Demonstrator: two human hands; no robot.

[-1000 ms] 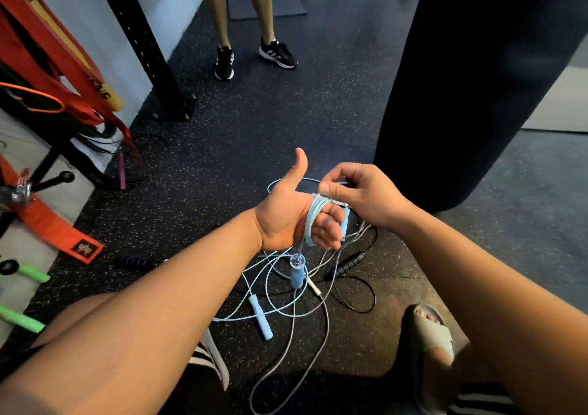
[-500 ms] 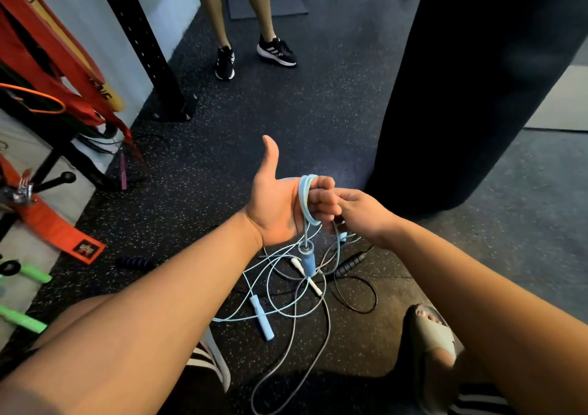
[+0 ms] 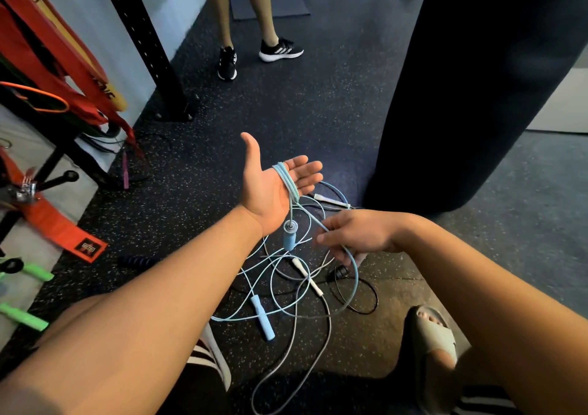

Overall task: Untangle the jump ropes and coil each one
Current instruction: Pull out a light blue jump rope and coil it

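Winding up the blue jump rope (image 3: pixel 287 182), loop by loop.
The rope is sitting in loops round the fingers (image 3: pixel 305 169) of the left hand (image 3: pixel 270 191), which is lying spread and palm-up as a spool, one handle (image 3: pixel 289 235) dangling near the wrist. Just right of it, the right hand (image 3: pixel 353 233) is curling round the loose cord, likely to feed it up from the tangle (image 3: pixel 296 290) lying on the floor (image 3: pixel 318 112).

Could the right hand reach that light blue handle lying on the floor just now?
Probably yes: the floor handle lies uncovered, with open space above it, below the right hand. But that hand holds the blue cord, so it is not free.
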